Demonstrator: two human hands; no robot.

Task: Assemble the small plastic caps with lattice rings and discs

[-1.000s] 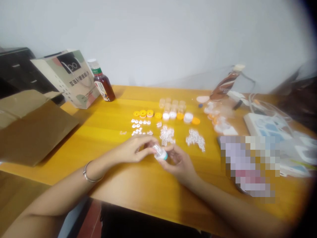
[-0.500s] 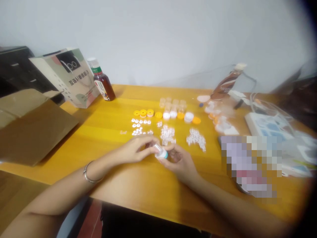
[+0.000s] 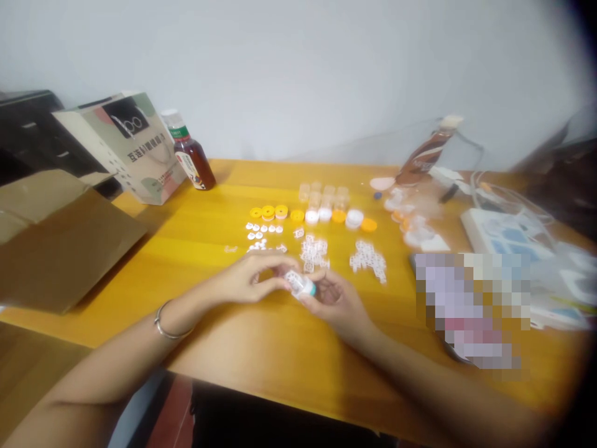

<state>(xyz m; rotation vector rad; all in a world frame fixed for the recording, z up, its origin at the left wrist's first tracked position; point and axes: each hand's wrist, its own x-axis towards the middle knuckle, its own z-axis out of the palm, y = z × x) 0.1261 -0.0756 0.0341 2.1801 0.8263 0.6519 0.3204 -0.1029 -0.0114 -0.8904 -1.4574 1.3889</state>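
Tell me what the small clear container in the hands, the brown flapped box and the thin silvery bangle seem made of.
Small clear container: probably smooth plastic, since it looks transparent with a teal end, but glass is possible.
Brown flapped box: likely matte cardboard, judging by its dull, plain brown sides.
Thin silvery bangle: apparently polished metal, from its bright glints.

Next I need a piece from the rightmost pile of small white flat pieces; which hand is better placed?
Probably the right hand: it is nearer the pile, with the left hand farther across. Both are on the small clear, white and teal plastic container, so the left would need to hold it.
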